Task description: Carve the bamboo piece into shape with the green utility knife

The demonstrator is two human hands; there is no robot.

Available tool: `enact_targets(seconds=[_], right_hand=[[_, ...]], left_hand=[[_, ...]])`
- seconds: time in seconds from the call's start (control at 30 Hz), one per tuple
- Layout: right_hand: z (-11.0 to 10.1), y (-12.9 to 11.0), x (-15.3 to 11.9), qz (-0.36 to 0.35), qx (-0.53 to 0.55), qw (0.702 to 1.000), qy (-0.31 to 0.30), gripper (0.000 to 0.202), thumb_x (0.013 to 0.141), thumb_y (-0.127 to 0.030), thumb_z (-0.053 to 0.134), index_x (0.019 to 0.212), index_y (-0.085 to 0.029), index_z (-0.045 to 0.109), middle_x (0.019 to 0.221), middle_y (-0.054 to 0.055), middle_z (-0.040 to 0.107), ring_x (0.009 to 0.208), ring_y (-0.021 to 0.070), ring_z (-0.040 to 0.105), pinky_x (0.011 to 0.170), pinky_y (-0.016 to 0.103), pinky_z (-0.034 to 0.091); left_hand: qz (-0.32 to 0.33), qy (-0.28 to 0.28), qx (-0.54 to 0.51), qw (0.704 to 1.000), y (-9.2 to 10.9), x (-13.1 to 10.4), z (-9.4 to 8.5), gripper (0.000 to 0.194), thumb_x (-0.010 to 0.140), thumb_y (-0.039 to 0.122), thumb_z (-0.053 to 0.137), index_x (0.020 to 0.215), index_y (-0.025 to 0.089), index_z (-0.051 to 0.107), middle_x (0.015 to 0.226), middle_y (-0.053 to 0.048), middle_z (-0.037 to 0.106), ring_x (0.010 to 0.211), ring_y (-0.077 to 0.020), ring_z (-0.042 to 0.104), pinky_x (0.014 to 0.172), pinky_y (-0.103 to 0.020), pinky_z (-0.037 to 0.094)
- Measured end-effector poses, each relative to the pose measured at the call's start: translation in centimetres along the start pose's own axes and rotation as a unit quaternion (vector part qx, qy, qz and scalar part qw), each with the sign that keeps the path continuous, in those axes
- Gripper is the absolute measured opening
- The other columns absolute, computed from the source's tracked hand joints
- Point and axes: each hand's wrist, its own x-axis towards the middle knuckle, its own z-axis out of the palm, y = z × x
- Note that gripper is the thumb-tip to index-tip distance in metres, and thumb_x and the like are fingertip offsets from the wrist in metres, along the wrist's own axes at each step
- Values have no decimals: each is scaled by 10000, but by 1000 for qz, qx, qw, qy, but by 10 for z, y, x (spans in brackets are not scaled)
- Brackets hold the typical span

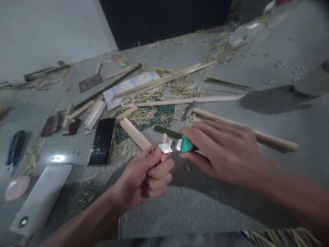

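Observation:
My right hand (pixel 218 147) is closed around a utility knife (pixel 187 144) with a teal grip, its blade pointing left. Just below the blade, my left hand (pixel 151 171) is pinched on a small pale bamboo piece (pixel 164 138), whose tip shows above the blade; the rest is hidden by the fingers. The blade's point lies right at the left thumb. Behind the hands lie a green bamboo strip (pixel 167 131) and a wide pale bamboo slat (pixel 135 132). A hammer (pixel 218 116) with a wooden handle rests beyond my right hand.
Shavings (pixel 144 118) and long bamboo strips (pixel 164 82) cover the table's middle. To the left are a black phone (pixel 101 141), a white device (pixel 42 197), a pink rounded object (pixel 17 188) and a dark blue tool (pixel 15 147). Metal washers (pixel 298 72) lie at right.

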Motion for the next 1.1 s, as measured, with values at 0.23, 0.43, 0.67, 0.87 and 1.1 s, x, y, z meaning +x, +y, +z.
enact_targets(seconds=[0.23,0.43,0.67,0.87,1.1], right_hand=[[-26,31,9,237,12,971,28,435,1139,-482,380,928,-219,655,580,-19,499,497,158,424,549,328,281],[-11,-11,-2,62,142,988,-20,351,1127,-463,449,1131,-172,644,928,68,749,748,211,677,614,325,408],[-5,-28,-4,9,172,984,-46,345,1135,-448,442,1154,-162,636,886,27,728,709,180,662,589,318,409],[-3,-26,-8,-30,128,991,-29,415,1139,-500,405,1102,-161,640,870,50,721,741,205,669,616,335,412],[-8,19,-20,191,40,980,-25,410,1129,-494,405,870,-236,591,595,-10,549,462,149,407,512,333,235]], left_hand=[[19,-18,49,998,2,-4,5,243,1117,397,526,959,216,555,617,100,304,444,-56,162,413,-121,261],[64,44,35,996,5,-3,10,274,1088,431,581,930,207,590,612,97,311,463,-62,138,391,-99,236],[95,84,80,989,-13,-8,5,324,1050,438,657,866,212,516,570,119,277,432,-35,112,402,-89,233],[107,126,96,982,-22,-17,10,362,1025,453,704,869,226,470,580,128,244,447,-44,100,407,-113,179],[45,149,78,985,-34,-49,15,432,982,530,735,822,211,491,561,114,280,441,-42,164,423,-153,189]])
